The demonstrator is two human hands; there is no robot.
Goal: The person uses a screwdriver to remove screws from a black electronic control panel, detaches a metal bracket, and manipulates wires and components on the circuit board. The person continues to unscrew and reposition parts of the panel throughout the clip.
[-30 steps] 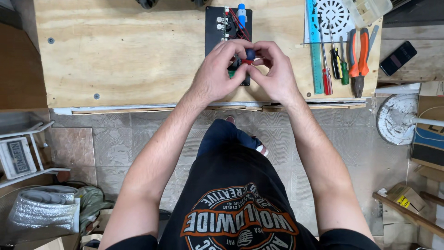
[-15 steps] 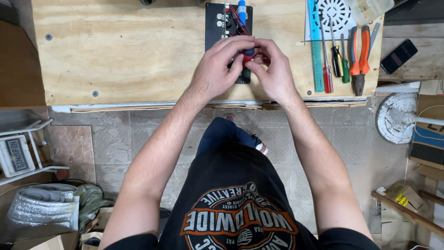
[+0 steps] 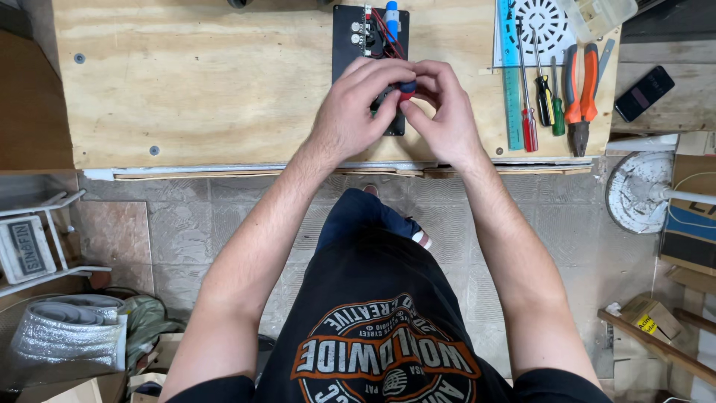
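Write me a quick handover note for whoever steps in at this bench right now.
Left hand and right hand: both pinch a small blue and red part over the black board on the plywood bench.
Done: board with its wires laid out.
Left: cannot tell; the hands hide that end of the board.
Screwdrivers and pliers lie to the right, untouched.

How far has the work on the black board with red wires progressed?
Looks done: black board carries mounted parts and red wires. In hand: left hand and right hand pinch a small blue-and-red piece. Untouched: orange-handled pliers and screwdrivers.
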